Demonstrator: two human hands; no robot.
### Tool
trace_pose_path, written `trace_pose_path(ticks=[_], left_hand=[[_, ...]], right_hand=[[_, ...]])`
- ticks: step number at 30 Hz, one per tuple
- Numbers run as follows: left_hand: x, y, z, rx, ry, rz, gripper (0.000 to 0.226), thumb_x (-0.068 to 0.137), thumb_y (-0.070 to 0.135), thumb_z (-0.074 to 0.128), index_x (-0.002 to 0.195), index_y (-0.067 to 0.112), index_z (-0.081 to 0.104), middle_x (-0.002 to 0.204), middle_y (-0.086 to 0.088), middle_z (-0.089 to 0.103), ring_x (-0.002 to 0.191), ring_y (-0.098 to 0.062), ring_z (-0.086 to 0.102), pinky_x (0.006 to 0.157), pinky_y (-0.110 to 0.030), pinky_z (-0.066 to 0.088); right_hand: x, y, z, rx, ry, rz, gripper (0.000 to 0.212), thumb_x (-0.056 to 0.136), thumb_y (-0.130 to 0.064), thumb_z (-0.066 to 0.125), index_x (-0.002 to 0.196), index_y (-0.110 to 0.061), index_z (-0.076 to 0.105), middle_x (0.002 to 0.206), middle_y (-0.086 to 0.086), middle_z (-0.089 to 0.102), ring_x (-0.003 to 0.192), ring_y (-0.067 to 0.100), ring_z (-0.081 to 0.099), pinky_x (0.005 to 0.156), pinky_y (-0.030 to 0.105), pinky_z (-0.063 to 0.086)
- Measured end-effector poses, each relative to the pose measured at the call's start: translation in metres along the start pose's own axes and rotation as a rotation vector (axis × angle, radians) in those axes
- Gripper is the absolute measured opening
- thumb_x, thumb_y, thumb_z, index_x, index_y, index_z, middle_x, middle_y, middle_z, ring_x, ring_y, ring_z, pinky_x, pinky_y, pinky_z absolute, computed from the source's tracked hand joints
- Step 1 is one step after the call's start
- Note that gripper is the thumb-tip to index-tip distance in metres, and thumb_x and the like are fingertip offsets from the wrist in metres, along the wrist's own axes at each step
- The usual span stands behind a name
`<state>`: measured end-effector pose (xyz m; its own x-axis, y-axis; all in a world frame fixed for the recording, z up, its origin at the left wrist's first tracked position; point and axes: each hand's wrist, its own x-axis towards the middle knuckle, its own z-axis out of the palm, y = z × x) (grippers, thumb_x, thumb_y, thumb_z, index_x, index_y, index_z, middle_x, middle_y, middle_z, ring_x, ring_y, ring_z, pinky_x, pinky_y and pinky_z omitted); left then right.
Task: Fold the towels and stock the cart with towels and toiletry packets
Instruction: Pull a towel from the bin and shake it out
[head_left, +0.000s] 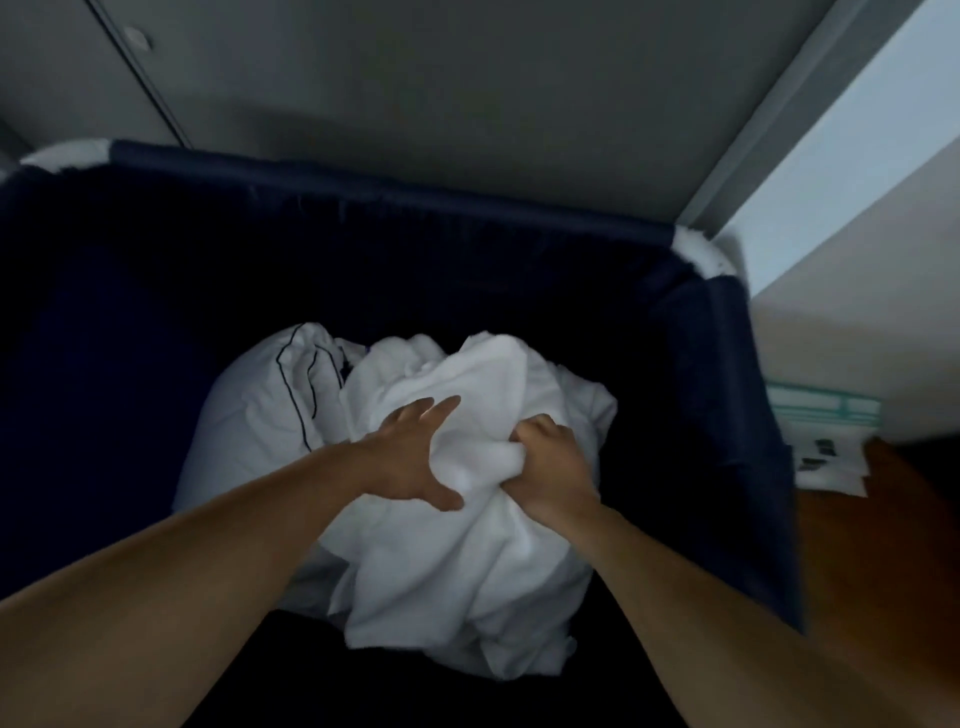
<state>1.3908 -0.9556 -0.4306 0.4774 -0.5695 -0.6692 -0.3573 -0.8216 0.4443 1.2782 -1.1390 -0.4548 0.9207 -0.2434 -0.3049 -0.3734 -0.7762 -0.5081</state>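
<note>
Head view looks straight down into a dark blue fabric bin (363, 195) with white padded corners. Inside the bin, near its middle, lies a crumpled white towel (467, 561), bunched into a loose heap against the dark bottom. Both bare forearms reach into the bin from its near side.

The left hand (410, 457) lies flat on top of the towel, fingers straight and spread apart, thumb stretched out wide toward the other hand. The right hand (556, 467) is just beside it, its fingers curled tight round a gathered fold of the towel, knuckles up; a wad of cloth bulges between the two hands.

Also inside the bin, to the left of the towel and touching it, sits a white pillow (249, 410) with thin dark piping. Outside the bin's right wall, white papers (826, 457) with dark marks lie on a brown wood surface (883, 545); what they are is too blurred to tell.
</note>
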Motion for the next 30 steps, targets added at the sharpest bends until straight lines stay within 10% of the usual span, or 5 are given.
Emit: trace_pose_path(ticks=[10,14,19,24,30], left_hand=[[-0.091,0.130,-0.037,-0.114,0.355,0.107,0.135,0.050,0.062,0.086,0.154,0.045,0.001,0.159,0.016,0.012,0.144,-0.016,0.022,0.113,-0.046,0.036],[-0.135,0.189,-0.057,-0.393,0.668,0.209,0.085,0.057,0.042,0.091,0.130,0.038,0.050,0.124,0.018,0.060,0.120,-0.011,0.057,0.089,-0.026,0.049],[-0.191,0.279,-0.089,-0.567,0.902,0.377,0.053,0.071,0.024,0.086,0.118,0.034,0.062,0.095,0.018,0.068,0.092,0.001,0.064,0.071,-0.018,0.046],[-0.242,0.360,-0.100,-0.677,0.918,0.571,0.044,0.073,0.021,0.081,0.114,0.031,0.067,0.091,0.016,0.074,0.082,0.003,0.069,0.065,-0.017,0.051],[-0.252,0.437,-0.055,-0.657,0.720,0.698,0.046,0.077,0.022,0.082,0.119,0.025,0.065,0.107,0.005,0.073,0.098,-0.011,0.070,0.083,-0.034,0.058]], right_hand=[[-0.061,-0.047,-0.198,0.010,0.202,-0.403,0.017,0.083,-0.021,0.068,0.093,-0.028,0.057,0.098,-0.011,0.044,0.098,0.014,0.047,0.081,0.024,0.040],[-0.110,-0.067,-0.280,0.169,0.405,-0.597,0.024,0.074,-0.013,0.076,0.093,-0.025,0.067,0.093,-0.017,0.049,0.094,0.013,0.053,0.079,0.020,0.042],[-0.168,-0.068,-0.359,0.327,0.646,-0.630,0.050,0.067,-0.017,0.085,0.114,-0.020,0.067,0.110,-0.007,0.057,0.104,0.014,0.057,0.091,0.028,0.047],[-0.233,-0.035,-0.418,0.502,0.587,-0.536,0.090,0.055,-0.062,0.078,0.136,-0.048,0.040,0.140,-0.013,0.040,0.123,0.005,0.046,0.100,0.023,0.041],[-0.303,0.018,-0.437,0.664,0.687,-0.306,0.069,0.062,-0.035,0.089,0.119,-0.036,0.050,0.109,-0.017,0.064,0.097,-0.001,0.064,0.076,0.022,0.053]])
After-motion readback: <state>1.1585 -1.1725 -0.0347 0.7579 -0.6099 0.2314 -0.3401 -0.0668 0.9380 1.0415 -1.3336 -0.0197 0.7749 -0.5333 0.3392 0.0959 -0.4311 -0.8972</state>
